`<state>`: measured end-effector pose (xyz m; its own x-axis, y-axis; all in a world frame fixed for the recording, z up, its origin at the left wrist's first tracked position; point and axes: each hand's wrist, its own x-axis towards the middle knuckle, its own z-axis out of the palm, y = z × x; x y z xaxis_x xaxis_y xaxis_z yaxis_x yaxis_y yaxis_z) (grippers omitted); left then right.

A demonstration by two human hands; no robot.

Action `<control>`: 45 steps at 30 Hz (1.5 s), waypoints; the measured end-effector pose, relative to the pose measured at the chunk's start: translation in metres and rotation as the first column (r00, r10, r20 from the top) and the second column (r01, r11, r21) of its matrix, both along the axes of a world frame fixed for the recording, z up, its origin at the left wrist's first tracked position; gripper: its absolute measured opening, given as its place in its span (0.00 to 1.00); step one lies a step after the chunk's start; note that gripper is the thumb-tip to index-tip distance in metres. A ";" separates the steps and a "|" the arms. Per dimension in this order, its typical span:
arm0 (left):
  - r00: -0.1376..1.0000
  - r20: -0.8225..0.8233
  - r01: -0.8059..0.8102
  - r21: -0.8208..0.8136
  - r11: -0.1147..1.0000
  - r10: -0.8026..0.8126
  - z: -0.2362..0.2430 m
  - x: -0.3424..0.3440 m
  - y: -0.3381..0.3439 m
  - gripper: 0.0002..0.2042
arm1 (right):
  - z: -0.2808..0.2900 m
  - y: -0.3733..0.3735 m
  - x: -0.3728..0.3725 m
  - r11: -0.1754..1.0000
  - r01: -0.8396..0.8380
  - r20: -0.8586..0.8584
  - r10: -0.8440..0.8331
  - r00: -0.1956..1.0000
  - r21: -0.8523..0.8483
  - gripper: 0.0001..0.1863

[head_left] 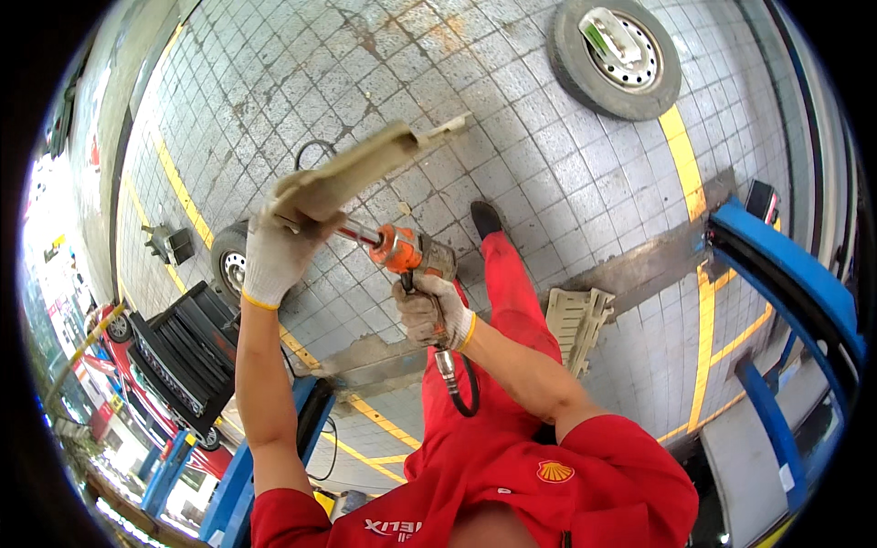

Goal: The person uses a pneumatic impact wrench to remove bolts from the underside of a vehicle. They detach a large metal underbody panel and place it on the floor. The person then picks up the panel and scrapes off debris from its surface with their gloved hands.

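Observation:
My left hand, in a white knit glove with a yellow cuff, is closed on the near end of a long, dusty beige panel. The panel is tilted up toward the right at its far end, and some of my left fingers are hidden. My right hand, gloved too, wraps round the grip of an orange and grey pistol-grip air tool. A hose fitting with a black hose hangs from its handle. The tool's thin shaft points left to the panel beside my left hand; whether it touches cannot be seen.
A wheel with a clear package on it lies at the far right. A ribbed beige panel lies right of my legs. Blue lift arms stand at the right. At left are a second wheel and a black slatted part.

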<state>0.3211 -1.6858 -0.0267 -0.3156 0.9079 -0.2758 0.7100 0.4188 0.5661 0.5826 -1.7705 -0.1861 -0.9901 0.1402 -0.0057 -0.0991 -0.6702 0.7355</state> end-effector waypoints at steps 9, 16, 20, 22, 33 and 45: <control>0.974 0.051 -0.225 0.076 0.971 0.221 -0.020 0.011 0.044 0.23 | 0.028 0.047 0.011 0.999 0.025 0.138 -0.029 0.990 0.029 0.21; 0.986 0.101 -0.138 0.063 0.988 0.131 -0.023 -0.008 0.077 0.24 | 0.017 0.044 0.038 0.944 0.287 0.071 -0.279 0.958 -0.162 0.24; 0.962 0.245 -0.165 0.179 0.970 0.119 -0.031 -0.006 0.088 0.21 | -0.014 0.057 0.062 0.946 0.323 0.531 -0.254 0.808 -0.038 0.23; 0.958 0.250 -0.189 0.194 0.963 0.138 -0.031 0.000 0.091 0.20 | -0.022 0.066 0.064 0.962 0.273 0.761 -0.196 0.619 0.025 0.17; 1.000 -0.020 -0.006 0.168 0.986 0.009 -0.028 -0.006 0.105 0.24 | -0.119 0.128 -0.006 0.958 -0.068 0.924 -0.247 0.292 0.278 0.22; 0.975 0.140 -0.177 0.022 0.984 0.173 -0.006 0.037 0.138 0.24 | -0.138 0.069 -0.068 0.469 -0.835 0.944 0.007 0.329 0.287 0.19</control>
<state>0.3581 -1.5476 -0.0327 -0.4318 0.8516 -0.2971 0.5421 0.5083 0.6691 0.5151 -1.7019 -0.3245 -0.4399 0.0643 -0.8957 0.2024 -0.9647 -0.1686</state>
